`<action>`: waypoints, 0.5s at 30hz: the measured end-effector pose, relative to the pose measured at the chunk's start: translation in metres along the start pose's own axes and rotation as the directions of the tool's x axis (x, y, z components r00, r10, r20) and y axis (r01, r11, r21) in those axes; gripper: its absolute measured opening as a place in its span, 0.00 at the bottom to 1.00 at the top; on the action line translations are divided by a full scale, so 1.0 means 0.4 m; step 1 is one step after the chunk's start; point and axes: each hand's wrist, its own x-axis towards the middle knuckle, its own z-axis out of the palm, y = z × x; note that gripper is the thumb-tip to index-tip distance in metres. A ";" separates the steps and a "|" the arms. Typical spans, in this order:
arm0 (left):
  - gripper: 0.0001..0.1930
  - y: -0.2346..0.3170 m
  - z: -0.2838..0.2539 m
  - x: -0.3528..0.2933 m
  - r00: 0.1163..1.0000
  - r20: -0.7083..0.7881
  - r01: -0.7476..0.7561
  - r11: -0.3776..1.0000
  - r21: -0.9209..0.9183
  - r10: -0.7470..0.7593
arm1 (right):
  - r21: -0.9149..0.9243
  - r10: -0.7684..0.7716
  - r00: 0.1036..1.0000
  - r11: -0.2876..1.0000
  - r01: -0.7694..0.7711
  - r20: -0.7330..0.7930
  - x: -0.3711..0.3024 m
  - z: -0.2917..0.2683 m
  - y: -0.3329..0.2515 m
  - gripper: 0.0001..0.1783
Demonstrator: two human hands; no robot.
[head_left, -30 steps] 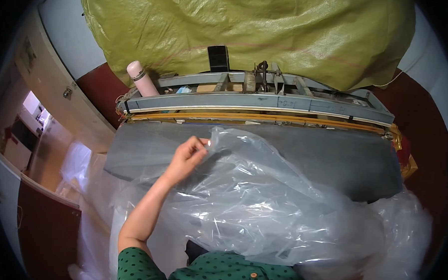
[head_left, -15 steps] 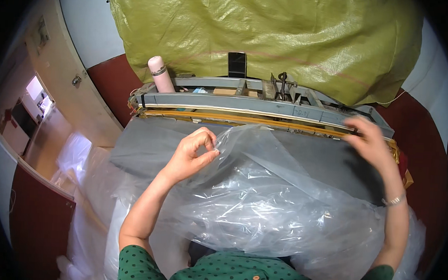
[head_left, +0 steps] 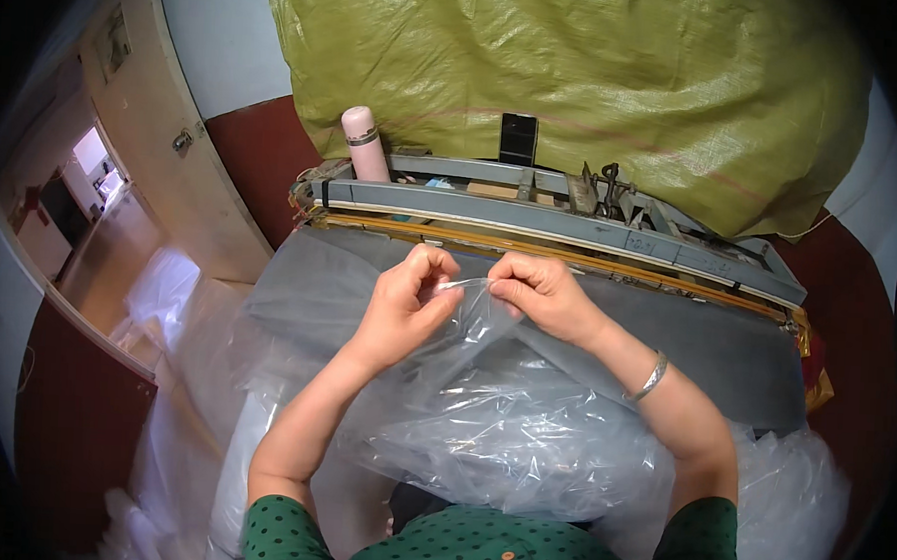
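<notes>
A large clear plastic sheet (head_left: 512, 438) lies crumpled and shiny over the near side of the work surface and hangs down on both sides. My left hand (head_left: 413, 300) pinches its upper edge between thumb and fingers. Close beside it, my right hand (head_left: 546, 292) also grips the edge, with a bracelet on that wrist. A short stretch of film is drawn up between the two hands. Beneath both hands is a dark grey cloth-like cover (head_left: 696, 346) spread over the surface.
Beyond the cover runs a grey metal frame (head_left: 571, 225) with a yellow-brown strip along it. A pink bottle (head_left: 365, 146) and a black phone (head_left: 518, 140) stand at it. Behind hangs a yellow-green tarp (head_left: 598, 76). At left is a door (head_left: 166, 98), standing open.
My right hand has come in from the far right and taken hold of the sheet's edge beside my left hand. The view has shifted slightly, and my left hand keeps its pinch.
</notes>
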 end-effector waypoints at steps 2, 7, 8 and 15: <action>0.09 0.013 0.027 0.005 0.986 -0.091 -0.117 0.971 0.208 0.138 | 0.171 0.069 0.998 0.983 -0.066 -0.010 -0.014 0.011 0.024 0.05; 0.12 -0.020 0.096 0.006 0.923 -0.210 -0.214 0.882 0.419 0.323 | 0.491 0.118 0.988 0.870 -0.055 -0.098 -0.021 0.052 0.053 0.09; 0.12 -0.030 0.112 0.011 0.907 -0.218 -0.237 0.865 0.442 0.360 | 0.465 0.127 0.988 0.883 -0.071 -0.090 -0.021 0.048 0.056 0.10; 0.23 -0.120 0.076 -0.033 0.972 0.026 -0.203 0.780 0.592 0.233 | 0.355 0.278 0.824 0.930 -0.101 -0.493 -0.100 -0.087 0.164 0.05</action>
